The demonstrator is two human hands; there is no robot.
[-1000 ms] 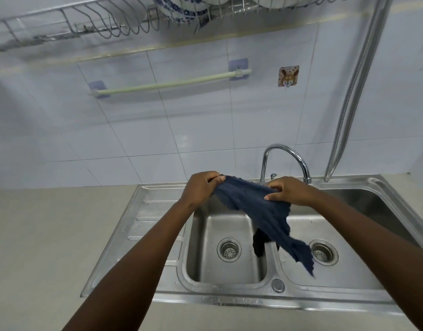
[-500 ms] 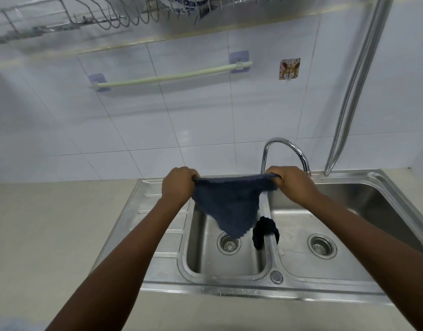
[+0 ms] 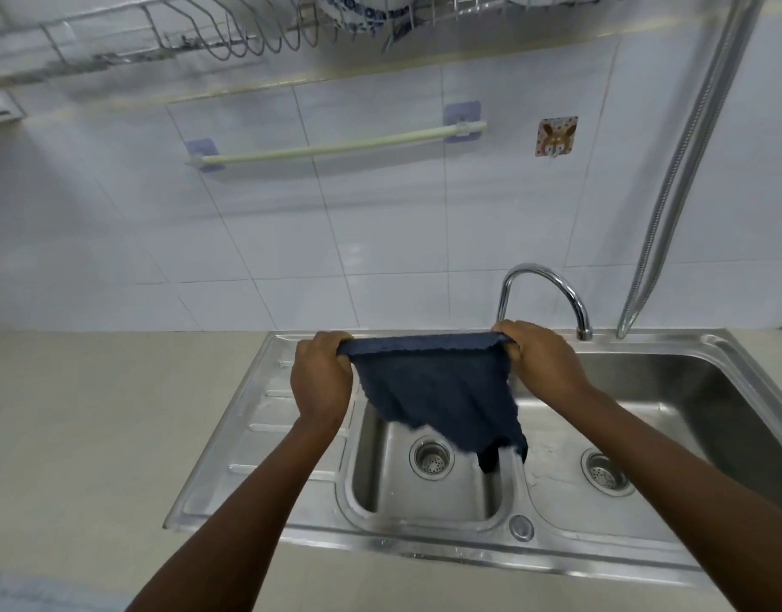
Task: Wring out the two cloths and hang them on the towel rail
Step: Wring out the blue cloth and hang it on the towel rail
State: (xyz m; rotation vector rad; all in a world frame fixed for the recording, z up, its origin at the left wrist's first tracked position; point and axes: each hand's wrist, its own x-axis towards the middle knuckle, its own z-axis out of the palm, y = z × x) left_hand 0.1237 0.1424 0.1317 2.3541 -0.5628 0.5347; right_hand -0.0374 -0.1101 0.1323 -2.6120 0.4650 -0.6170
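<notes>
A dark blue cloth (image 3: 437, 390) hangs spread out over the left basin, its top edge pulled taut. My left hand (image 3: 320, 377) grips its left corner and my right hand (image 3: 541, 366) grips its right corner. A second, darker cloth (image 3: 488, 460) lies draped over the divider between the two basins, mostly hidden behind the blue cloth. The pale green towel rail (image 3: 336, 148) is fixed to the tiled wall above, with nothing on it.
The steel double sink (image 3: 256, 435) has a drainboard at the left and a curved tap (image 3: 543, 280) at the back. A dish rack (image 3: 225, 33) with crockery hangs overhead. A metal hose (image 3: 676, 170) runs down the wall at right. A sticker hook (image 3: 556, 135) sits right of the rail.
The cloth went from bunched and twisted between my hands to spread flat with its top edge stretched. Both hands moved apart and a little higher.
</notes>
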